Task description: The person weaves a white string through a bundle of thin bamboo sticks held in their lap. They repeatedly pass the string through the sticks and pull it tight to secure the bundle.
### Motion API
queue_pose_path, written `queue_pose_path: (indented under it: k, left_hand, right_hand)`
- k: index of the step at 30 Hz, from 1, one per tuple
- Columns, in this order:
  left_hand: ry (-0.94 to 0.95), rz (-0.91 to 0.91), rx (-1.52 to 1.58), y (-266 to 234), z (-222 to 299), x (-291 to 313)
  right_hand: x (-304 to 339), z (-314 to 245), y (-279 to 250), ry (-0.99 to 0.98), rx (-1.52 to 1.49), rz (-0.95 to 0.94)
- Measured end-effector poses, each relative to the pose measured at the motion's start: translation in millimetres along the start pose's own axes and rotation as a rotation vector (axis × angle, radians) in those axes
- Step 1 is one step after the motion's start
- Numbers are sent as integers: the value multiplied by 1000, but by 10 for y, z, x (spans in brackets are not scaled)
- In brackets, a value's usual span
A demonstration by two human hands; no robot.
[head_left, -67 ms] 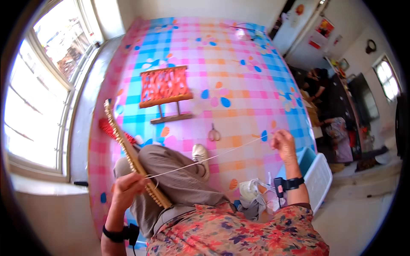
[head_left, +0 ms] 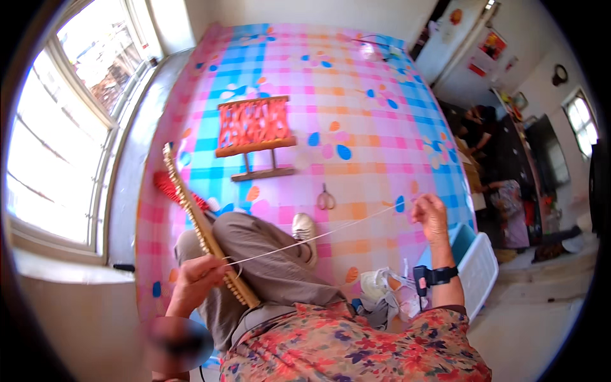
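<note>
At 8 o'clock, the person's left hand is closed narrow, pinching a thin white thread right beside a long, curved, light-brown wooden strip edged with a row of pale knobs; whether it also grips the strip, I cannot tell. The strip slants from 10 o'clock down toward the lap, lying against 1 leg in grey-brown trousers, and a small loop of thread hangs beside it. The thread runs straight and rising to the right hand at 3 o'clock, whose fingers are drawn together around its far end. Near the centre, dark-handled scissors lie on a pink, blue and orange checked sheet. At 11 o'clock stands a dark wooden stool with an orange-red woven seat. A bright red cloth shows at 9 o'clock, partly behind the strip. At 6 o'clock rests 1 white shoe; at 5 o'clock, a heap of white and grey cloth; at 4 o'clock, a white-and-blue plastic bin.
</note>
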State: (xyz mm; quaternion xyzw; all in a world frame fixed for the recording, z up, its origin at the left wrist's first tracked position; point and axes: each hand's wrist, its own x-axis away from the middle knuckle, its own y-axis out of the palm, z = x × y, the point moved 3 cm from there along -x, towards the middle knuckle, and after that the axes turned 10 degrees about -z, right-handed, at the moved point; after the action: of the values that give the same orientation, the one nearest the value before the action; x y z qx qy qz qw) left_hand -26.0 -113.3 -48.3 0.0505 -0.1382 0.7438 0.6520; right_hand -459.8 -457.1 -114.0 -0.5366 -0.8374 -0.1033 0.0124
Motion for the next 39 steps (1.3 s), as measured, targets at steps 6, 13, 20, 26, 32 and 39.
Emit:
queue_pose_path:
  k: [6,13,20,26,32,39]
  left_hand:
    - [189,-154,-371,104,224,40]
    - [290,-188,-397,98,234,81]
    - [250,32,-1178,-176,159,-13]
    - [237,-124,-1331,-181,-67,-117]
    - [274,-217,-1300,-213,-116,-205]
    - [252,-126,-1323,-443,-43,215]
  right_hand:
    - [-172,-112,181,-90,-250,27]
    - [-443,-145,132,-191,-303,29]
    - [-670,-599,-294,-305,-133,300]
    - [-641,-824,298,-428,142,102]
    - [-178,-494,2012,-122,188,-302]
    - [371,17,3034,228,24,-731]
